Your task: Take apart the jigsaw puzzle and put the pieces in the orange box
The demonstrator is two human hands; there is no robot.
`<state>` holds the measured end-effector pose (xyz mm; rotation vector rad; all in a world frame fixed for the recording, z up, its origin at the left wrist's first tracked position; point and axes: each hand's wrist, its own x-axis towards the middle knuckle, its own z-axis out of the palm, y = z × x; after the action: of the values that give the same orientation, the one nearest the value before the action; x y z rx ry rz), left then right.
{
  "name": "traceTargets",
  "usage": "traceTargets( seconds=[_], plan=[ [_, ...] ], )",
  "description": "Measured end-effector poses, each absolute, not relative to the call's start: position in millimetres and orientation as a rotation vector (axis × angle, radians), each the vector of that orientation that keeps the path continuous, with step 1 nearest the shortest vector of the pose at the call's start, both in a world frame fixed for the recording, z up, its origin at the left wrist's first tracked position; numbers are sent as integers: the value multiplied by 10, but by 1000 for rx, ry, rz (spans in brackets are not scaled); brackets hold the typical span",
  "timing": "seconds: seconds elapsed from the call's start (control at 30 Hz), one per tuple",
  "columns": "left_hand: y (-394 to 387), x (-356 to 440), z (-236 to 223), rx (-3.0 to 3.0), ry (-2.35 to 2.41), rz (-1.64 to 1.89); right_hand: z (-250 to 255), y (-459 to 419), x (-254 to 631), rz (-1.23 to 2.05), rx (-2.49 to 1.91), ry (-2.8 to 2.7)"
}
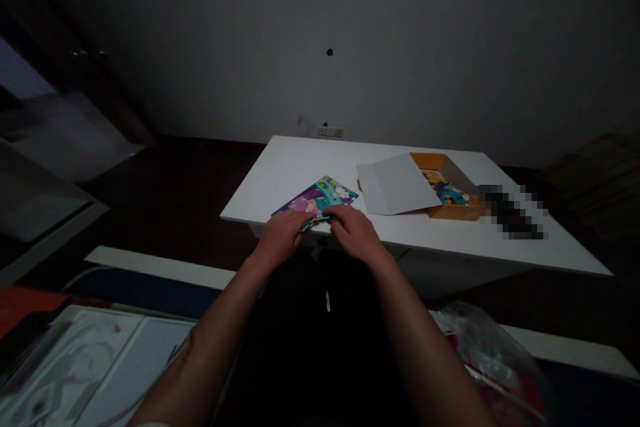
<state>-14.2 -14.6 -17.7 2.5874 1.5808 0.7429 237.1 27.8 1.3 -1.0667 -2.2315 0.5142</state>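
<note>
A colourful printed puzzle board [320, 197] lies near the front left corner of a white table [300, 160]. My left hand [281, 236] rests at the board's near edge, fingers curled on it. My right hand [356, 229] is beside it, its fingers pinching something small and dark at the same edge; what it is cannot be made out. To the right stands an open orange box [453, 212] with a white flap [397, 185] folded out and colourful pieces inside.
A blurred-out dark object [515, 213] lies right of the box. A crinkled plastic bag [487, 353] sits low on the right. Pale trays or packaging [85, 360] lie at lower left. The room is dim, with a wall socket [331, 131] behind the table.
</note>
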Motion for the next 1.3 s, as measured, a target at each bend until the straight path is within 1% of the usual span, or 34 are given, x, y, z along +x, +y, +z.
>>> traceTargets(
  seconds=[0.37,0.57,0.63,0.8,0.93,1.07,1.3],
  plan=[
    [170,-92,-85,2181,1577,1208,41,259,2338,450,-1102,-2263],
    [229,2,74,1751,1711,1470,11,262,2335,495,-1091,-2221],
    [188,116,116,1692,1699,1537,11,249,2321,541,-1092,-2142],
    [35,628,194,1874,1410,1438,34,159,2274,750,-934,-1728],
    [-41,1016,216,1828,1228,1415,-19,47,2288,908,-889,-1367],
    [-61,1230,198,1718,1203,1365,-93,-58,2379,933,-943,-1208],
    [-76,1412,198,1678,1269,1343,-135,-123,2532,936,-984,-1096]
  ],
)
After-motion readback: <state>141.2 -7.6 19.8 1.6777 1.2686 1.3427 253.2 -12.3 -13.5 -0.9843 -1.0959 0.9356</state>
